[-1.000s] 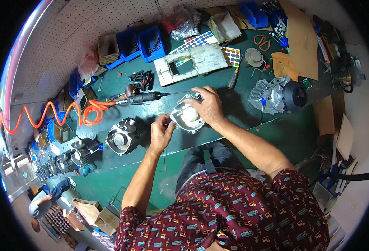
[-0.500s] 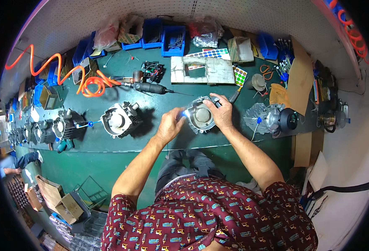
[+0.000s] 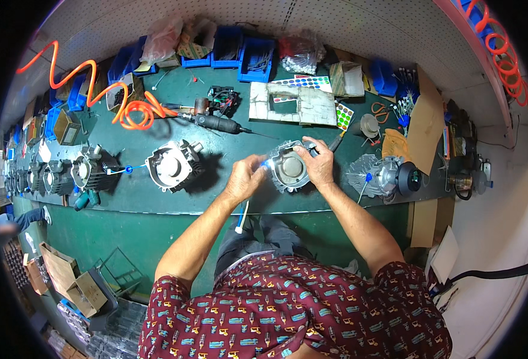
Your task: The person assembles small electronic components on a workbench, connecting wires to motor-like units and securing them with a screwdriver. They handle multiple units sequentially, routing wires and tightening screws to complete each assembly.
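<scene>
Green bench (image 3: 156,200) spans the view under a pegboard wall (image 3: 348,24), its left end bending into the dark rim. Blue bins (image 3: 240,51) line the back, contents hard to make out. At the front edge, the right hand (image 3: 319,166) grips a grey casting (image 3: 289,169); the left hand (image 3: 243,178) pinches something blue (image 3: 266,163) against it, too blurred to identify

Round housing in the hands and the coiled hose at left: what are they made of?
Round housing held by the right hand: looks like cast metal, probably aluminium; dull grey, matte, with ribbed edges. Coiled hose on the bench: appears to be flexible plastic; glossy orange, springy coils. The left hand holds a blue-tipped white tube at the housing; likely plastic.
</scene>
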The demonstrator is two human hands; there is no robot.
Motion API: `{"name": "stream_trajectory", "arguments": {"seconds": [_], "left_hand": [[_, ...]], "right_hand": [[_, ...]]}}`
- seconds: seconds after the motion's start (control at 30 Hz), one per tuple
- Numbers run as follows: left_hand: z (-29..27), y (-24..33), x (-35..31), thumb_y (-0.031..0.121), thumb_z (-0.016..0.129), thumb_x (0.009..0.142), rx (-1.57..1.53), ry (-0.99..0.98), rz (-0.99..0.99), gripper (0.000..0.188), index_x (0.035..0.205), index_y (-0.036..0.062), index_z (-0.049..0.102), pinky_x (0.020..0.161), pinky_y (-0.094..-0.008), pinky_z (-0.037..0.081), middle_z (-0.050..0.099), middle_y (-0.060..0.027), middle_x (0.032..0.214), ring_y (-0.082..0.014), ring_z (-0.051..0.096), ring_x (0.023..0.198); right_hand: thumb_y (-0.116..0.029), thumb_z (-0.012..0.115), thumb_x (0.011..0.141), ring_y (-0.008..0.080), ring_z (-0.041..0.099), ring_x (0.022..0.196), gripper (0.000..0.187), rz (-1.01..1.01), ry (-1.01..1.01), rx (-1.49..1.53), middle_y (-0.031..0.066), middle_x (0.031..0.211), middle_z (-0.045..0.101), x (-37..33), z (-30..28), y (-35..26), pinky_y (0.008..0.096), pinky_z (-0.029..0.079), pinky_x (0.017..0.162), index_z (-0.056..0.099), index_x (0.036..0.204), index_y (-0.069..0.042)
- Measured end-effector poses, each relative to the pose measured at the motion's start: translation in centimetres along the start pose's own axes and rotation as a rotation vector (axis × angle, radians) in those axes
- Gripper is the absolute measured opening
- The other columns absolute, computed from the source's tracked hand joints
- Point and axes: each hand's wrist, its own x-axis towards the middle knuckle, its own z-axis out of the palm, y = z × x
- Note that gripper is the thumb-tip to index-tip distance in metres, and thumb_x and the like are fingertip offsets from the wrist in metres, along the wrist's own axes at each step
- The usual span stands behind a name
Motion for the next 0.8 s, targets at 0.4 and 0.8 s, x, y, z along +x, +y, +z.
{"name": "stream_trajectory", "arguments": {"seconds": [0.4,0.8], "left_hand": [[1.8,-0.1,-0.6,0.007,0.068,0.094,0.229,0.223,0.102,0.018,0.108,-0.0037,0.066,0.060,-0.0352,0.051,0.065,-0.0099,0.070,-0.0153,0.062,0.064],[0.3,-1.2,-0.2,0.002,0.066,0.096,0.253,0.201,0.028,0.018,0.113,-0.0049,0.065,0.061,-0.0319,0.055,0.069,-0.0109,0.077,-0.0134,0.068,0.066]], "right_hand": [[-0.023,0.089,0.082,0.0201,0.067,0.091,0.042,-0.042,0.037,0.021,0.0119,0.099,0.072,-0.2,0.5,-0.2,0.0319,0.053,0.083,0.075,0.112,0.002],[-0.028,0.089,0.077,0.0332,0.068,0.094,0.043,-0.025,0.100,-0.115,0.0162,0.098,0.070,-0.2,1.9,-1.5,0.0411,0.055,0.083,0.076,0.108,-0.002]]}}
